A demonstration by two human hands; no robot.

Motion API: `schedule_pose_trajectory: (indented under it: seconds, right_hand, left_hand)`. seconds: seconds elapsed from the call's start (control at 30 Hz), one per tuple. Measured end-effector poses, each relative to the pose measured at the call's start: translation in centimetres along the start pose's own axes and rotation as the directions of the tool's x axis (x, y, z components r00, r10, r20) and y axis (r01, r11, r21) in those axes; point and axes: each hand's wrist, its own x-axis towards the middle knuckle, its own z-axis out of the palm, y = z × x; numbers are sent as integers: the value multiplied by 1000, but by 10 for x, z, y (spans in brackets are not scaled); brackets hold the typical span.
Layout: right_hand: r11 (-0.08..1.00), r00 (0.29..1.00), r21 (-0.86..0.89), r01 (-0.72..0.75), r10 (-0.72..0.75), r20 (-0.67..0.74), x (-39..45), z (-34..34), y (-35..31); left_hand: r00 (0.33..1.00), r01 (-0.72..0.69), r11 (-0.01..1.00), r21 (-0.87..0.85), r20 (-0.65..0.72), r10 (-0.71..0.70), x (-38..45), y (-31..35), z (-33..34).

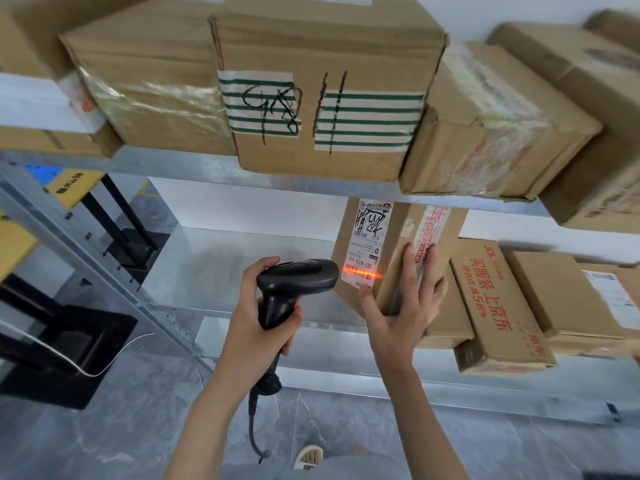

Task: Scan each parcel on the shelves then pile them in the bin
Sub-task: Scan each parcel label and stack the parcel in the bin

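Head view, facing forward and down, close to shelves (pixel 242 169)

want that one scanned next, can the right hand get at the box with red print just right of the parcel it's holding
Probably yes: the box with red print sits at the shelf's front edge, nothing before it. But the right hand grips the parcel, so it must let go first.

My parcel stockroom: metal shelves (pixel 194 168) of taped cardboard boxes (pixel 325 98) with shipping labels (pixel 369 237), barcode scanner (pixel 294 282) in my left hand (pixel 258 323).

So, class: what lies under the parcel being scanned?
Under the parcel held by the right hand is the metal shelf. Whether its base rests there is hidden by the hand.
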Motion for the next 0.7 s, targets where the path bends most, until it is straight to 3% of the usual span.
schedule_pose_trajectory:
  seconds: [0.7]
  right_hand:
    - [999,999,11,-43,43,25,-8,-6,2]
  left_hand:
    - [998,-50,996,71,-29,52,3,-5,-5]
